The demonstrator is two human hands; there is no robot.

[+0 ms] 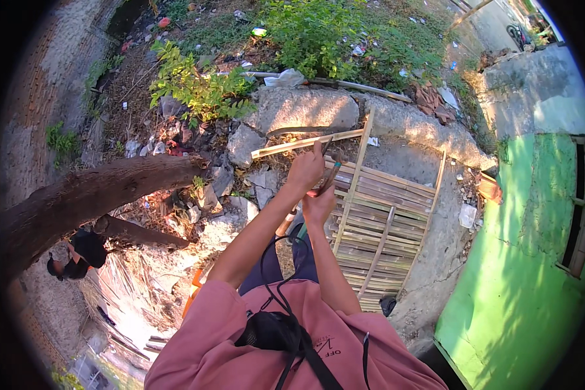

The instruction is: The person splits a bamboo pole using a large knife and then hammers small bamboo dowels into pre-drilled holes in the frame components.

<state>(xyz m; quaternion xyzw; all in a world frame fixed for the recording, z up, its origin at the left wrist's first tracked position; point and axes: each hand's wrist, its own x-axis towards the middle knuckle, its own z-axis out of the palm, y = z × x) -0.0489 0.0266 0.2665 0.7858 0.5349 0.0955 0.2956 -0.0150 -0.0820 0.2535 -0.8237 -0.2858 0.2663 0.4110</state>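
Note:
My left hand is closed just below a pale bamboo strip, its thumb pointing up toward the strip. A thin dark piece shows by that thumb; what the fingers hold is unclear. Nearer to me, my right hand is wrapped round a slim hand tool with a brownish shaft and a touch of teal near its tip. The tool slants up over the edge of a bamboo slat panel. This panel lies flat to the right, its many slats crossed by a few longer strips.
Broken concrete slabs and leafy plants lie ahead. A thick tree trunk leans in from the left, with a person in dark clothes beyond it. At right stands a green wall. Dark cords hang from my neck.

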